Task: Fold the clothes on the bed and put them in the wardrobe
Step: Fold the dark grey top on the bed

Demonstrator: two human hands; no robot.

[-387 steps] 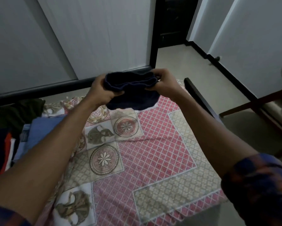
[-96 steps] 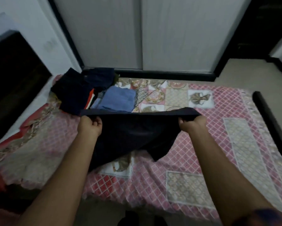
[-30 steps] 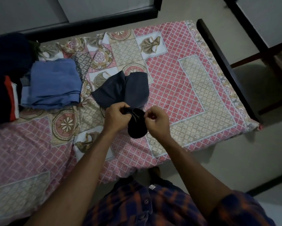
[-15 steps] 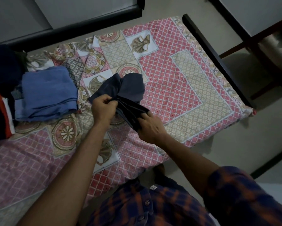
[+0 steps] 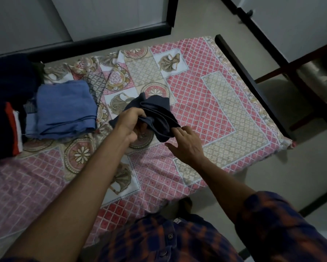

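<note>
A small dark navy garment [image 5: 157,114] lies bunched in the middle of the bed [image 5: 206,103], which is covered with a pink patterned sheet. My left hand [image 5: 129,123] grips its left side with curled fingers, lifting the cloth a little. My right hand [image 5: 185,142] lies just right of it with fingers spread, the fingertips touching the garment's lower right edge. A folded blue garment [image 5: 64,108] sits on the bed to the left, and dark clothes with a red and white stripe [image 5: 7,110] are stacked at the far left. The pale wardrobe doors [image 5: 92,17] stand behind the bed.
A dark bed frame rail [image 5: 253,84] runs along the right side of the bed. A wooden chair [image 5: 314,76] stands on the floor at the right. Bare floor [image 5: 272,186] lies between the bed and me.
My right hand has let go of the navy garment and now lies flat and spread beside it. My left hand still grips the cloth.
</note>
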